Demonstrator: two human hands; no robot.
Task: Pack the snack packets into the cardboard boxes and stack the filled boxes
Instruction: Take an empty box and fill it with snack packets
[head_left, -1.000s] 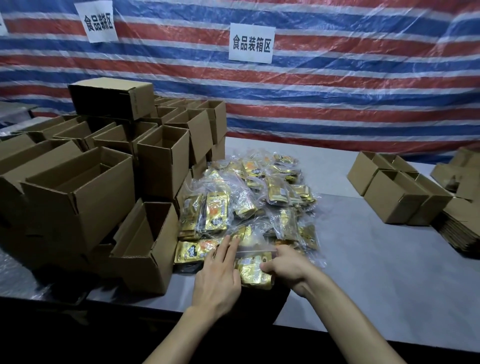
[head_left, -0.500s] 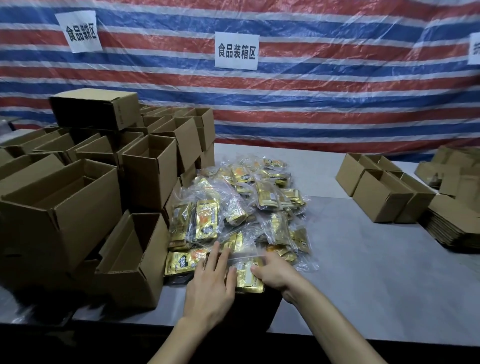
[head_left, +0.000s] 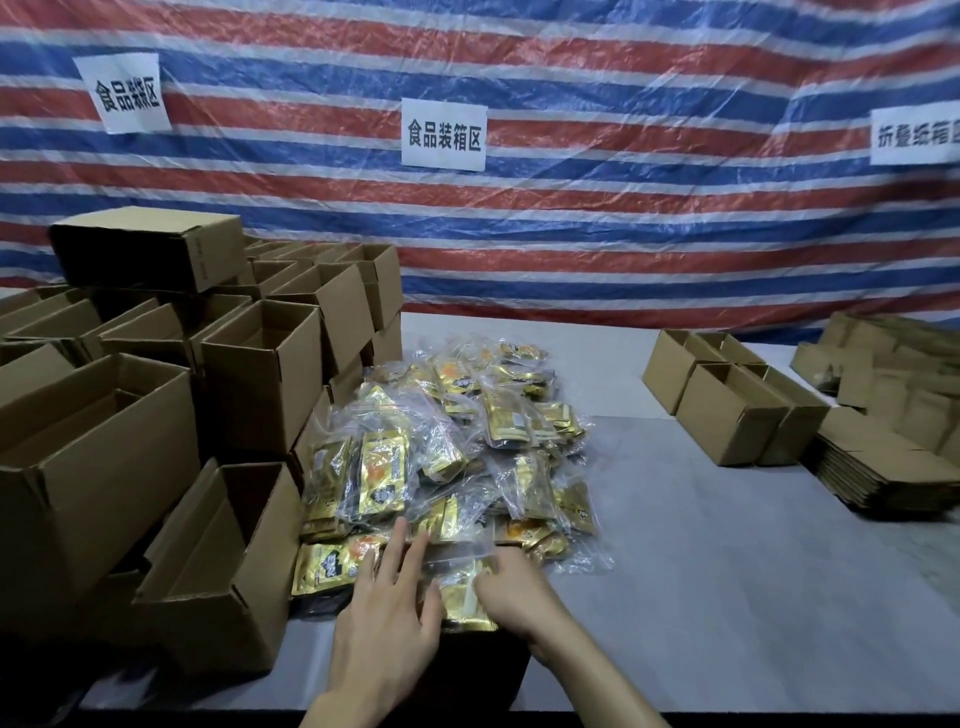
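Note:
A heap of gold snack packets in clear bags lies mid-table. At the heap's near edge, one gold snack packet sits on top of a dark-sided cardboard box at the table's front edge. My left hand lies flat on the packet's left part with its fingers straight. My right hand holds the packet's right edge with curled fingers. The inside of that box is hidden by the packet and my hands.
An open empty box stands just left of my hands, with several open boxes piled behind it. Three open boxes and a stack of flat cardboard sit at the right. Grey table lies between.
The view has tilted up and to the right. Both hands stay on the same packet at the front edge, barely shifted.

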